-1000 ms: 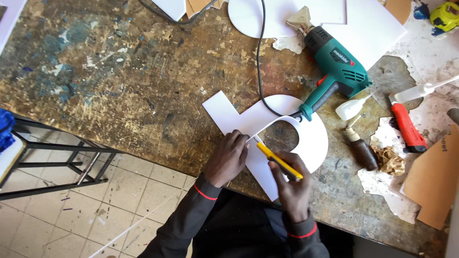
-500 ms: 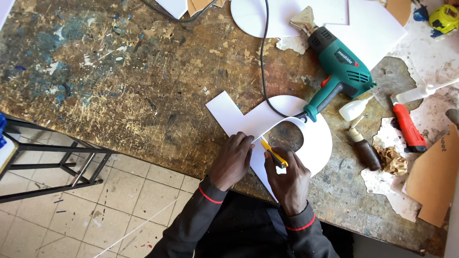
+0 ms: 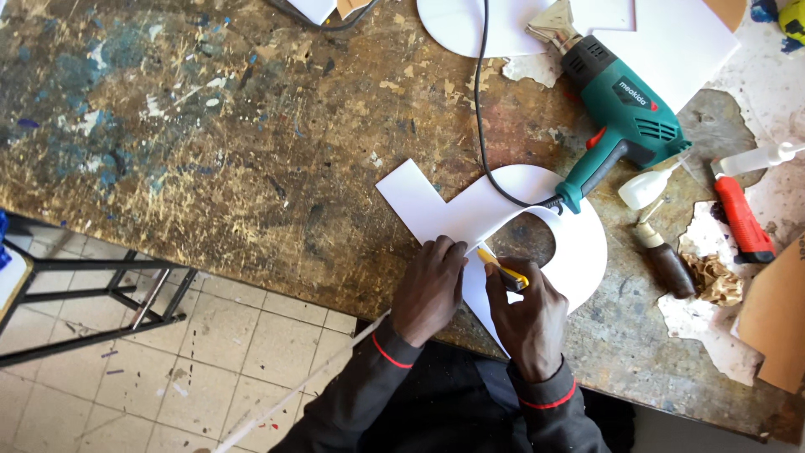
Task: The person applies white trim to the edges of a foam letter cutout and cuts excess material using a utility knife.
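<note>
A white sheet cut into a curved letter-like shape lies at the near edge of a worn, paint-stained workbench. My left hand presses flat on the sheet's near part. My right hand grips a yellow utility knife, its tip on the sheet right beside my left fingertips. Both sleeves are dark with red cuff bands.
A green heat gun lies just beyond the sheet, its black cord crossing it. A red-handled cutter, a small white glue bottle, a brown-handled tool and paper scraps sit right. More white cut-outs lie behind. A black metal frame stands on the tiled floor at left.
My right hand has drawn the knife back toward my left hand, so less of the yellow handle shows. My left hand stays pressed on the sheet.
</note>
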